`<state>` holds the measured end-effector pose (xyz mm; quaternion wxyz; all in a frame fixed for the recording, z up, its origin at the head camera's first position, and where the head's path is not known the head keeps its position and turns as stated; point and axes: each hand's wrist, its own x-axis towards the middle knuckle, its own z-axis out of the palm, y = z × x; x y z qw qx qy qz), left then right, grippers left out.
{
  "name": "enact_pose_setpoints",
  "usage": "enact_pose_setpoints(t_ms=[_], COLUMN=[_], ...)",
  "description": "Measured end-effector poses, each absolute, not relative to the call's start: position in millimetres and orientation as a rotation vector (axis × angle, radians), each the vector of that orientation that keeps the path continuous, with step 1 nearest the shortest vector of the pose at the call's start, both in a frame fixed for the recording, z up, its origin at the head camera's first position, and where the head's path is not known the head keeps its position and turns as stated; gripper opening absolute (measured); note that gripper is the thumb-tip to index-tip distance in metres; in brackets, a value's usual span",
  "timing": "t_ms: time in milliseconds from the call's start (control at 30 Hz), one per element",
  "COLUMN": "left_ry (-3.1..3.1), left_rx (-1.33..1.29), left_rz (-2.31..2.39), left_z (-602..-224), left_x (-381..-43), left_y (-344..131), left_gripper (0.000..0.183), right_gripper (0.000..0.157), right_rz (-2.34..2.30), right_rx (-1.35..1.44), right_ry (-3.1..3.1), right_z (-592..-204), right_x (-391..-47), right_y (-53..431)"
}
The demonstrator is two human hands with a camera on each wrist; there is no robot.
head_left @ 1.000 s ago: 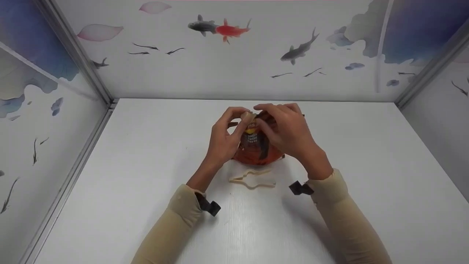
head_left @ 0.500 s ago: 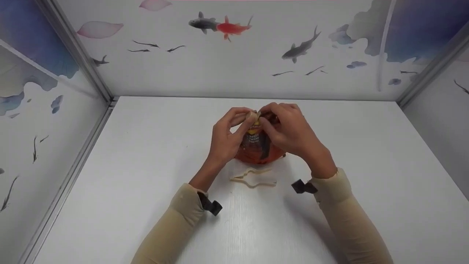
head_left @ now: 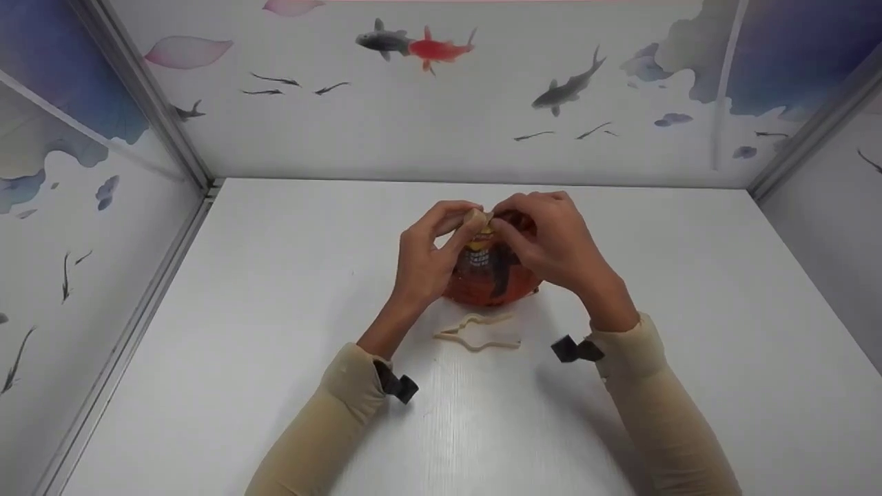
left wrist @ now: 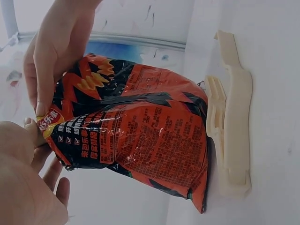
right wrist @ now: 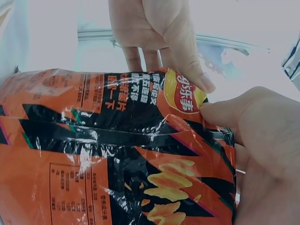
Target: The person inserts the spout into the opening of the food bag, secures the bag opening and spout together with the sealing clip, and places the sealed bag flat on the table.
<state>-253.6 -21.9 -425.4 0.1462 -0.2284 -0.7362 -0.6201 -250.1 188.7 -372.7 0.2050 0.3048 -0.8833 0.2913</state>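
Note:
An orange-red and black chip bag stands upright on the table, printed with a yellow-and-red logo and pictures of chips. My left hand pinches its top edge by the logo, thumb toward me. Close beside it, the right hand pinches the same edge between thumb and fingers. In the right wrist view both thumbs press on the bag near the logo, and the top edge looks sealed there. A cream plastic clip lies spread on the table in front of the bag; neither hand touches it.
The white table is bounded by printed panels with fish, and a metal frame post stands at the back left corner. Black wrist cameras sit on both beige sleeves.
The left fingertips have shifted slightly right along the bag's top edge. The right fingers, spread more before, have drawn together on the edge. The clip stays where it was.

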Motion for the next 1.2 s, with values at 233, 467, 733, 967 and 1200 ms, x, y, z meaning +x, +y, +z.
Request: enact_pose_setpoints(t_ms=[233, 467, 733, 967, 1200], left_ry=[-2.126, -2.185, -2.248, -2.329, -2.398], left_rx=[-0.653, -0.628, -0.579, -0.508, -0.527], left_rz=[-1.787, -1.733, -1.655, -1.652, -1.612], left_z=[-426, -425, -425, -430, -438], left_x=[-255, -255, -253, -252, -245], left_y=[-22, -24, -34, -40, -45], left_gripper=[0.031, 0.036, 0.040, 0.037, 0.024], right_gripper=[0.018, 0.019, 0.018, 0.016, 0.016], right_rz=[0.817, 0.787, 0.781, 0.782, 0.784], right_rx=[0.808, 0.776, 0.770, 0.766, 0.770], right_ry=[-2.469, -2.484, -2.493, -2.491, -2.493], right_z=[-373, -372, -371, -372, -372], right_x=[-251, -250, -248, -249, -250], right_y=[189, 189, 188, 189, 190])
